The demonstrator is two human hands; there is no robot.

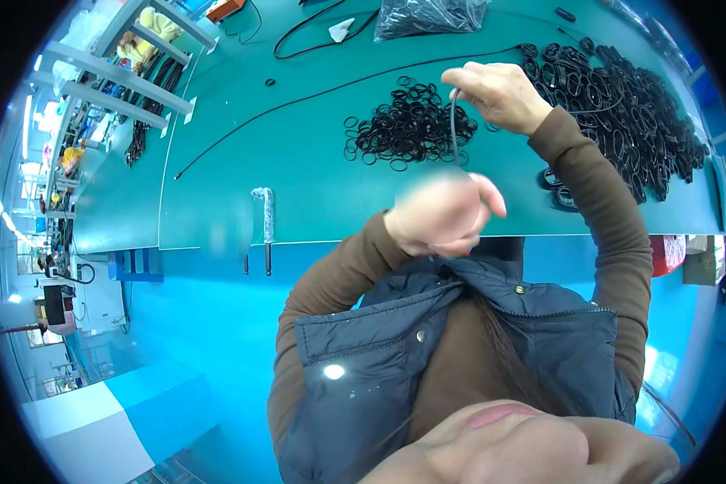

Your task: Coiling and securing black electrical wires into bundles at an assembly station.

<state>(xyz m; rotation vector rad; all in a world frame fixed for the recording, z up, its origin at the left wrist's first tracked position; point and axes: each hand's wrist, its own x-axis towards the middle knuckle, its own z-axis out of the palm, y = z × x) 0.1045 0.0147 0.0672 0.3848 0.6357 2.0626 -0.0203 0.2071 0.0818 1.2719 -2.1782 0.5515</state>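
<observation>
A thin black cable runs between my two hands above the green table. My right hand is raised farther out, its fingers pinched on the cable's upper part. Nearer to me, my left hand is curled closed where the cable's lower part enters it; a smudge blurs the back of that hand. Beyond the hands lies a loose heap of small black rings. To the right is a large pile of coiled black cables, close to my right forearm.
One long black cable stretches across the green table. A clear bag of black items lies at the back. A wrapped hook-shaped metal piece sits at the front edge. Grey racks stand at the left.
</observation>
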